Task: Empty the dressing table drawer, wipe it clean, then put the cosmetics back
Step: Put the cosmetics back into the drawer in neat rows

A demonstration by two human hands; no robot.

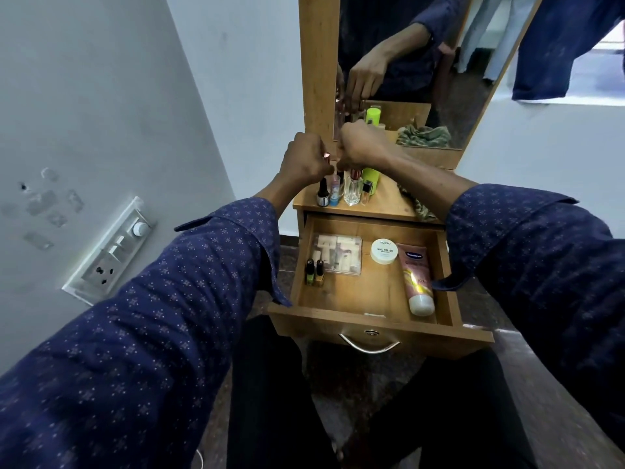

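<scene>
Open wooden drawer pulled out below the surface, cosmetics lying inside.

A clear plastic box, two dark-capped nail polish bottles, a white round jar and a pink tube line the drawer's back and sides, leaving bare wood at the front middle. Above the surface's back left, the left hand curls round a small shiny item, and the right hand has curled fingers just beside it; what it holds I cannot tell. Bottles crowd underneath.
</scene>
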